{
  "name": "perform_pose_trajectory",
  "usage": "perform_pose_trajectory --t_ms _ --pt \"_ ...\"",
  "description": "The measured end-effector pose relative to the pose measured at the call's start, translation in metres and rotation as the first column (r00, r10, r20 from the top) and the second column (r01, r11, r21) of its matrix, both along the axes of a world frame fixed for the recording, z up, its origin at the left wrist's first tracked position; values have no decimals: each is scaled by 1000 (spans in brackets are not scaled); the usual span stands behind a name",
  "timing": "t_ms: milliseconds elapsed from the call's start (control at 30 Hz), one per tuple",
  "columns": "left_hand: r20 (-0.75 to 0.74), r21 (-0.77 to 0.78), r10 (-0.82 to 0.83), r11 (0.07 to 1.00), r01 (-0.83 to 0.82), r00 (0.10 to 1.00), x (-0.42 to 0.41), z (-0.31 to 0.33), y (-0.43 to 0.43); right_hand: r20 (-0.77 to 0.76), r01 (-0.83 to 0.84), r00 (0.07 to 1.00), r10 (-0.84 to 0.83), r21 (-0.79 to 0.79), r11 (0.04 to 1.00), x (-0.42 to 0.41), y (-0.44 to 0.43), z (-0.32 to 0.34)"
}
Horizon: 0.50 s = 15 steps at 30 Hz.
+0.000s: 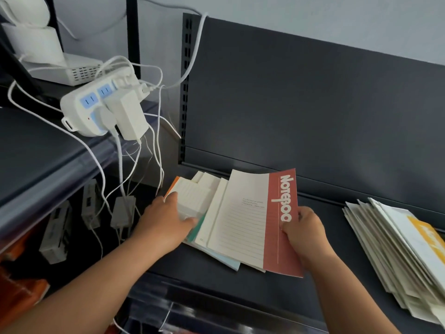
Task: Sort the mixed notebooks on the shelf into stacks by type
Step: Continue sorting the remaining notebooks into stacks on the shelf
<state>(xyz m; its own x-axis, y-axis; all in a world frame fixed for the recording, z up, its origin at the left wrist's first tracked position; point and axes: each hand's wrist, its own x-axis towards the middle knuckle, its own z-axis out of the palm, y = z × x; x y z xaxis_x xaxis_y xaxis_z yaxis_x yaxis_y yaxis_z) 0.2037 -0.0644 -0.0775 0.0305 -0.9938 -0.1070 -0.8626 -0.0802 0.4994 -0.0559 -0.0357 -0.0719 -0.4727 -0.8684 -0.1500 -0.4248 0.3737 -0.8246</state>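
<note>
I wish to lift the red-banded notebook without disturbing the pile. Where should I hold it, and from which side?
Probably pinch the red-banded notebook at its right edge, coming from the right, where the right hand grips it. It lies topmost and that edge juts free past the pile; the left hand holds the small white notebooks at left.

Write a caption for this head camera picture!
Right hand pinches the red notebook; left hand grips small white notebooks on the dark shelf.
</note>
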Motion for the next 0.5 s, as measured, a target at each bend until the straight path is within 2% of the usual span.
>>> perform_pose_trajectory --t_ms 67,133,200,267,367,500 --pt "-82 3 15 1000 -15 997 -3 4 0 43 6 999 -6 7 1000 0 2 0" --pt "-252 12 48 999 -47 967 -4 7 -3 113 7 994 -8 4 1000 2 5 0" --pt "-491 80 132 991 -107 861 -7 9 -7 184 5 983 -6 5 1000 4 7 -1" --pt "-649 200 238 970 -140 722 -10 9 -9 229 0 973 -2 8 1000 6 10 -2" --pt "-726 359 361 925 -126 586 -13 5 -12 252 1 968 -3 7 1000 6 12 -2" --pt "-736 386 345 921 -59 583 -17 6 -12 273 -13 962 11 4 1000 4 15 -2"
